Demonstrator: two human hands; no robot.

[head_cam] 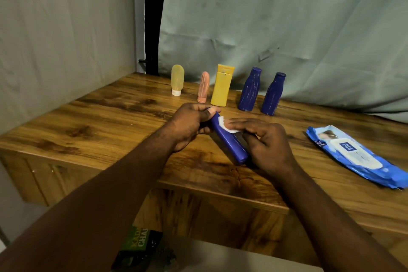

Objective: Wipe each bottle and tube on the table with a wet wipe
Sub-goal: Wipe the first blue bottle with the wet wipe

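Observation:
My left hand [189, 126] grips the far end of a dark blue bottle [229, 141] that lies tilted over the wooden table [99, 121]. My right hand [265, 141] presses a white wet wipe [225, 125] flat against the bottle's upper side with its fingers, and its palm covers the near end. Along the back stand a pale yellow tube [177, 79], a pink tube [203, 87], a yellow bottle [222, 85] and two dark blue ridged bottles [250, 89] [273, 94], all upright.
A blue pack of wet wipes [355, 157] lies flat at the table's right side. Grey cloth [287, 17] hangs behind the table. A green and black box [139, 247] sits on the floor below the front edge.

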